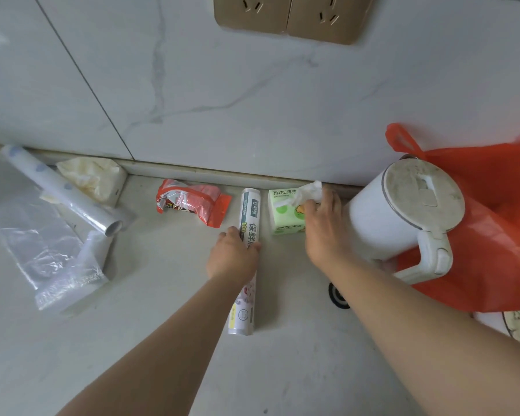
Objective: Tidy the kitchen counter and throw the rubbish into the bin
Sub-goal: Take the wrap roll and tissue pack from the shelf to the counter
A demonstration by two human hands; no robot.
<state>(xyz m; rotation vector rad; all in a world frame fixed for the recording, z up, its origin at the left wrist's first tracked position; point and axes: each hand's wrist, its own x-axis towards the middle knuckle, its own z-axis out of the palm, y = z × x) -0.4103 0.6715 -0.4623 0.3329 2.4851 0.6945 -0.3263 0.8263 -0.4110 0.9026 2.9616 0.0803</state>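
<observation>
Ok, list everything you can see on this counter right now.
kettle: one, white, right
plastic bag: one, red, behind kettle
tissue pack: one, green, beside kettle
cling film roll: one, white, centre
snack wrapper: one, red, back centre
clear roll: one, transparent, left
clear bag: at least one, transparent, far left
cream packet: one, cream, back left
sockets: two, gold, top
left hand: one, grips cling film roll
right hand: one, rests on tissue pack

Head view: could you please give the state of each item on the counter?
White electric kettle, lid closed.
Green tissue pack, open, tissue protruding, gripped by right hand.
Printed cling-film roll, lying flat, gripped by left hand.
Red snack wrapper, torn open.
Clear plastic roll, partly unrolled.
</observation>
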